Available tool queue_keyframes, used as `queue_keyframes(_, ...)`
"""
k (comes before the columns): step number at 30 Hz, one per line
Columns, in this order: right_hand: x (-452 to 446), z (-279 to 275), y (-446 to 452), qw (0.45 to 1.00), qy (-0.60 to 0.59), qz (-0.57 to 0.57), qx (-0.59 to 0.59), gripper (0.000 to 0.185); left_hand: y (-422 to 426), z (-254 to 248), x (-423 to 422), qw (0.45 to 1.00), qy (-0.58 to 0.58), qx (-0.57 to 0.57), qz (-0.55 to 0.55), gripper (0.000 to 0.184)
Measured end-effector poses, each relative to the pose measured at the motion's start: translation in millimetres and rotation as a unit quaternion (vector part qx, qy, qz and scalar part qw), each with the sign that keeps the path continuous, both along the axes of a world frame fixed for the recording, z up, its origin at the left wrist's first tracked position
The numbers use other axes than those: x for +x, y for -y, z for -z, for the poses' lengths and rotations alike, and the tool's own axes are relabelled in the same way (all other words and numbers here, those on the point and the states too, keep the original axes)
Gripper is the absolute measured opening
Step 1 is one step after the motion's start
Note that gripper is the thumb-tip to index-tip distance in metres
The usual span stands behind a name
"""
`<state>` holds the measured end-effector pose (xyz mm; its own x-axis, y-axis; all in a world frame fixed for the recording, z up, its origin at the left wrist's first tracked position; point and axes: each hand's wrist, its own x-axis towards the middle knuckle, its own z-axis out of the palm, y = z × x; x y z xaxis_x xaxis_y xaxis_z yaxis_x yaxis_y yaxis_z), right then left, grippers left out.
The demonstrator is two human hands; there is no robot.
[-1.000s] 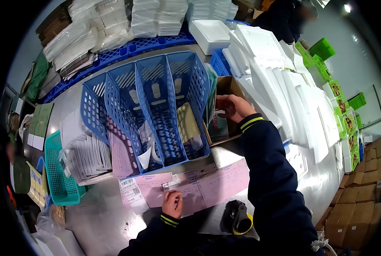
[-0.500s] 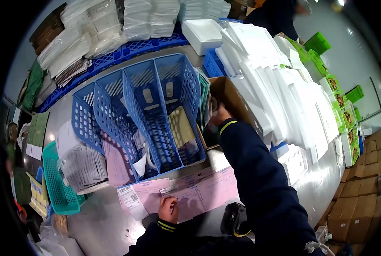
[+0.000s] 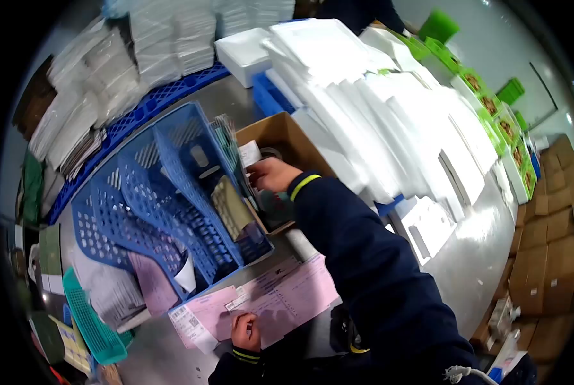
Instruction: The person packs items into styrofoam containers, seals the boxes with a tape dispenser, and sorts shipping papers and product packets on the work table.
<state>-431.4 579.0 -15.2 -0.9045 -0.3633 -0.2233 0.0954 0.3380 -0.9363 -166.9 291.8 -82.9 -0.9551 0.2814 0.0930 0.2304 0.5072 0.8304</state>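
Observation:
My right hand [image 3: 272, 174] reaches into an open cardboard box [image 3: 319, 149], its fingers pinched at a white slip of paper [image 3: 250, 154]. Left of those fingers stands a row of thin green-edged sheets or cards [image 3: 228, 144], between the box and a blue divided file rack [image 3: 200, 106]. Curled on the near side of the table, my left hand [image 3: 245, 332] lies by pink printed forms [image 3: 293, 292]; what its fingers hold, if anything, is hidden. A white label with a code [image 3: 189, 325] lies over the forms' left end. A round roll [image 3: 271, 153] sits inside the box.
White foam lids [image 3: 377, 128] are stacked right of the box. A green basket [image 3: 88, 321] and bundled papers [image 3: 110, 292] stand at left. Plastic-wrapped stacks [image 3: 171, 38] line the back. Green crates [image 3: 486, 102] and brown cartons [image 3: 544, 256] are farther right. Another person's dark sleeve [image 3: 357, 11] shows behind.
The view has swung, shifting the scene leftward. My right hand has moved toward the box's left side, and a white slip now shows at its fingertips. My left hand stays curled by the forms.

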Motion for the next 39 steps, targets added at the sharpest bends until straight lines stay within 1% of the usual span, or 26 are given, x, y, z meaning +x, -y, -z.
queue_keyframes(1,4.6,-11.7,0.6,0.999,-0.015,-0.037,0.030,0.057,-0.4,-2.0,-1.6,0.995,-0.079,-0.044,0.034,0.014)
queue_keyframes(3,20.8,-22.4,9.1,0.992,-0.036,-0.021,0.116,0.087,-4.0,-7.3,-1.2,0.994,-0.077,-0.069,0.038,0.014)
queue_keyframes(4,25.1,-21.1,9.8,0.993,-0.037,-0.029,0.110,0.108,-5.5,-10.3,-1.5,0.995,-0.065,-0.071,0.040,0.013)
queue_keyframes(5,38.5,-28.2,12.6,0.996,-0.078,0.007,0.040,0.108,-5.4,-8.1,-0.8,0.994,-0.065,-0.073,0.039,0.013)
queue_keyframes(7,41.5,-7.4,22.9,0.973,-0.134,0.178,-0.058,0.106,-5.3,-3.8,0.8,0.994,-0.066,-0.079,0.035,0.014)
queue_keyframes(8,45.0,-10.6,23.8,0.960,-0.127,0.247,-0.031,0.097,-6.1,-4.6,0.6,0.996,-0.049,-0.068,0.040,0.014)
queue_keyframes(9,48.5,-12.3,26.2,0.959,-0.127,0.251,-0.036,0.097,-6.4,-5.6,0.4,0.997,-0.032,-0.058,0.044,0.014)
queue_keyframes(12,54.8,-6.6,36.9,0.936,-0.187,0.292,0.066,0.079,-5.9,3.2,5.3,0.994,-0.050,-0.077,0.055,0.015)
queue_keyframes(15,52.9,0.2,29.3,0.920,-0.218,0.321,0.051,0.078,-8.3,5.1,6.0,0.990,-0.080,-0.105,0.058,0.016)
queue_keyframes(17,53.0,-1.2,28.4,0.928,-0.196,0.315,0.043,0.082,-7.7,6.0,6.5,0.990,-0.064,-0.102,0.067,0.016)
queue_keyframes(19,53.1,-9.8,32.2,0.930,-0.190,0.296,0.106,0.090,-7.5,8.7,8.3,0.989,-0.065,-0.112,0.067,0.016)
queue_keyframes(20,51.8,-8.9,34.4,0.931,-0.183,0.298,0.107,0.095,-8.6,7.8,8.4,0.988,-0.070,-0.120,0.067,0.016)
queue_keyframes(23,50.0,-6.2,37.2,0.926,-0.177,0.316,0.104,0.093,-11.9,3.9,6.5,0.987,-0.074,-0.124,0.071,0.015)
queue_keyframes(25,48.1,-4.4,37.2,0.916,-0.178,0.329,0.145,0.090,-12.4,3.4,8.4,0.988,-0.072,-0.119,0.066,0.015)
queue_keyframes(26,47.1,-1.1,36.5,0.904,-0.206,0.347,0.140,0.089,-12.5,3.8,8.8,0.990,-0.060,-0.110,0.061,0.015)
queue_keyframes(27,43.1,1.3,34.9,0.899,-0.199,0.369,0.125,0.089,-11.3,6.1,9.6,0.991,-0.059,-0.108,0.060,0.014)
queue_keyframes(29,39.6,0.4,29.7,0.923,-0.109,0.368,0.017,0.081,-8.8,10.7,11.1,0.991,-0.056,-0.103,0.057,0.014)
queue_keyframes(31,29.0,22.8,32.7,0.898,-0.135,0.419,0.003,0.061,-5.8,15.1,13.0,0.993,-0.046,-0.094,0.050,0.013)
queue_keyframes(32,12.2,59.2,27.6,0.897,-0.232,0.376,-0.001,0.056,-8.1,11.3,11.7,0.993,-0.050,-0.096,0.047,0.012)
queue_keyframes(33,10.2,59.1,27.7,0.857,-0.287,0.426,0.044,0.038,-10.9,6.7,11.6,0.993,-0.053,-0.099,0.041,0.011)
queue_keyframes(34,11.9,60.1,23.7,0.858,-0.273,0.430,0.066,0.032,-15.7,1.8,11.0,0.992,-0.065,-0.107,0.032,0.010)
queue_keyframes(35,22.1,39.9,16.8,0.860,-0.259,0.431,0.088,0.026,-19.4,-4.8,4.4,0.990,-0.080,-0.114,0.030,0.008)
queue_keyframes(36,34.6,15.4,12.2,0.864,-0.203,0.451,0.093,0.023,-22.9,-11.3,-2.2,0.988,-0.095,-0.121,0.027,0.007)
queue_keyframes(37,47.6,-10.0,6.3,0.869,-0.170,0.458,0.082,0.028,-26.5,-16.5,-11.0,0.964,-0.211,-0.148,0.067,0.009)
queue_keyframes(38,52.5,-14.0,1.9,0.847,-0.215,0.480,0.079,0.027,-27.9,-18.4,-14.5,0.924,-0.324,-0.172,0.107,0.015)
queue_keyframes(39,54.5,-15.4,-1.3,0.821,-0.259,0.503,0.077,0.026,-23.1,-11.3,-10.2,0.925,-0.322,-0.171,0.105,0.015)
